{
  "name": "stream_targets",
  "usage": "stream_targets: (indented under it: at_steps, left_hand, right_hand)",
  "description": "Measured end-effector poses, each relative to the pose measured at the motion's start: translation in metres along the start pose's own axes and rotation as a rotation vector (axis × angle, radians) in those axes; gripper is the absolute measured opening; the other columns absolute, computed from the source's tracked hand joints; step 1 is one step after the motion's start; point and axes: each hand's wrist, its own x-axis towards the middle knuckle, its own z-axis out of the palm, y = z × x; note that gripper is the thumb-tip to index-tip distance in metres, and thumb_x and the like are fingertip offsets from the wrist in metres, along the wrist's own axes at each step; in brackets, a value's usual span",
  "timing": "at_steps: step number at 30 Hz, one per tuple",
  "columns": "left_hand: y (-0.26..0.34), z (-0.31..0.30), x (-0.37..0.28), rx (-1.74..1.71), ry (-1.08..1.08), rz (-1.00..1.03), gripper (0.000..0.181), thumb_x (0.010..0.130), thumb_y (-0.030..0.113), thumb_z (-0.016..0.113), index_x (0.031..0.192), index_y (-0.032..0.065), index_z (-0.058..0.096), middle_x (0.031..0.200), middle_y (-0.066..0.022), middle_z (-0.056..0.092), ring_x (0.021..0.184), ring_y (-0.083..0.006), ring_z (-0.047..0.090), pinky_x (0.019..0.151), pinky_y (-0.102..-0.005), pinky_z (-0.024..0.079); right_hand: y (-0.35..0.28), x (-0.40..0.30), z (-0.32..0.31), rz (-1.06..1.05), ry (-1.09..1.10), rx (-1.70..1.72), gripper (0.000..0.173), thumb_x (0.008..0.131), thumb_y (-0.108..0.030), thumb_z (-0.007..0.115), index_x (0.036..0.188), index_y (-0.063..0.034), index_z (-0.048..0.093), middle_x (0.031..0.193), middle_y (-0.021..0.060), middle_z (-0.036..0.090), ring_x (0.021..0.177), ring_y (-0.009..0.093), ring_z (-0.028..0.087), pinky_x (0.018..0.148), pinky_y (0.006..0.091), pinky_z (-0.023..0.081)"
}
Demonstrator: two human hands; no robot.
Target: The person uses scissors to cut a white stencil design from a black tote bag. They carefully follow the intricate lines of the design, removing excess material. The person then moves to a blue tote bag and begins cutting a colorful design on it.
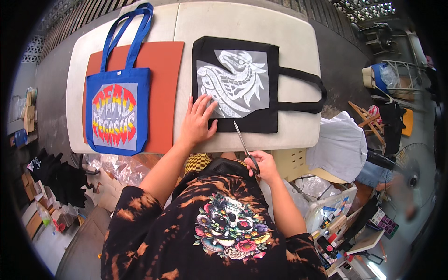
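A black tote bag [271, 122] lies flat on the table with its handles towards the right. On it rests a trimmed transfer sheet [234, 84] with a white horned, maned creature, its outline cut irregularly. My left hand [200, 122] lies palm down over the lower left corner of bag and sheet, fingers spread, gripping nothing. In my right hand [265, 165], at the table's front edge, is a pair of scissors [241, 136] held by its black handles. The blades look closed, and their tip points at the bag's lower edge.
A blue tote bag [143, 105] with a flame-coloured lettered print overlaps a red-brown board [164, 84] on the white folding table [245, 21]. A grey cloth [337, 147] drapes over a chair at right. Beyond it stands a fan [413, 171]. A cluttered bin [329, 199] sits below.
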Motion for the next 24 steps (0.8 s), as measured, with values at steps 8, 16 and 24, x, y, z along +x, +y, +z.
stream_targets:
  at_steps: [8,16,24]
  left_hand:
    - [-0.002,0.002,0.001,0.096,-0.026,0.037,0.053,0.084,0.024,0.07,0.136,0.0169,0.063,0.149,-0.0103,0.052,0.146,-0.0341,0.039,0.124,-0.0622,0.021]
    - [-0.002,0.002,-0.003,0.126,-0.06,0.043,0.056,0.085,0.024,0.071,0.14,0.017,0.061,0.151,-0.0112,0.049,0.148,-0.0342,0.036,0.125,-0.0611,0.02]
    - [-0.005,0.003,-0.004,0.177,-0.106,0.069,0.056,0.088,0.028,0.068,0.143,0.0171,0.059,0.154,-0.0108,0.047,0.15,-0.0345,0.033,0.126,-0.0622,0.018]
  right_hand:
    - [0.007,-0.02,-0.01,-0.074,0.157,0.001,0.037,0.091,-0.016,0.083,0.118,0.0027,0.066,0.078,0.0064,0.068,0.055,0.012,0.062,0.05,0.0248,0.05]
    - [0.007,-0.025,-0.019,-0.133,0.228,0.021,0.031,0.093,-0.012,0.08,0.118,0.0013,0.067,0.079,0.0063,0.069,0.054,0.01,0.063,0.049,0.0246,0.052]
    - [0.015,-0.025,-0.019,-0.125,0.228,-0.031,0.032,0.093,-0.012,0.081,0.118,0.0009,0.066,0.078,0.0052,0.068,0.059,0.009,0.062,0.051,0.024,0.052]
